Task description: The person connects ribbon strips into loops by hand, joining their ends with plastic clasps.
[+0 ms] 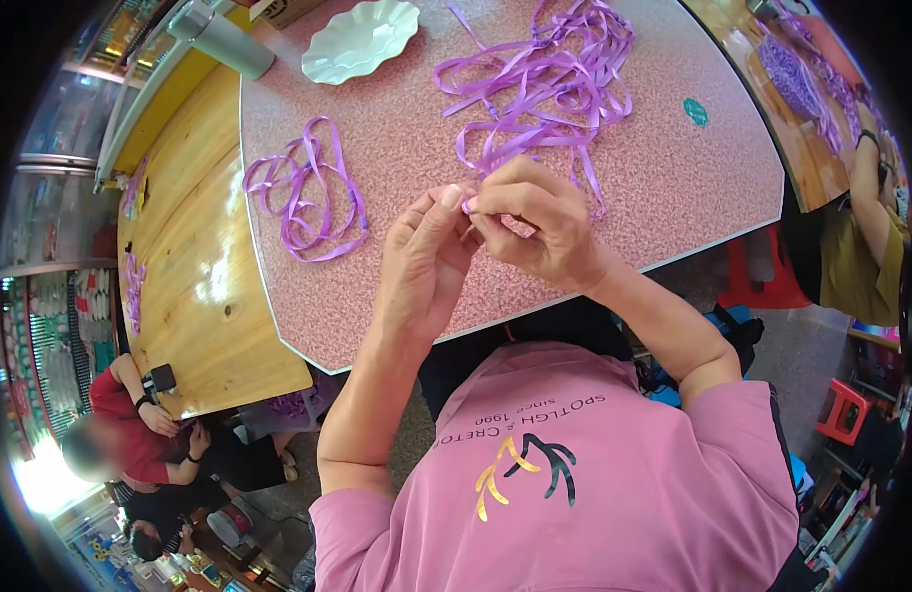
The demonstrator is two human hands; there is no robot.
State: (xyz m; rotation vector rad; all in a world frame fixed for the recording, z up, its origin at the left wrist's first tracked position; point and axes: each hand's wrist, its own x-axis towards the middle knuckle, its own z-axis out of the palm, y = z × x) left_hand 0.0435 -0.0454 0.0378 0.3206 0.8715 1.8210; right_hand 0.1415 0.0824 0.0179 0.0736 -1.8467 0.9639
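Note:
Both hands meet over the near part of the pink speckled table, fingertips close together. Pinched between them is a small bit of purple ribbon (467, 206), mostly hidden by the fingers. My left hand (431, 247) is closed, its thumb and forefinger at the ribbon. From the other side, my right hand (545, 222) grips it with thumb and forefinger, the other fingers curled. Just beyond my hands lies a large tangled heap of purple ribbon loops (549, 84). A smaller group of purple ribbon loops (313, 197) rests to the left.
A pale scalloped plate (360, 41) and a grey-green tumbler (219, 39) stand at the far left. A small green piece (694, 112) lies on the pink table (673, 187) at right. A wooden table (204, 286) adjoins on the left. Other people sit on both sides.

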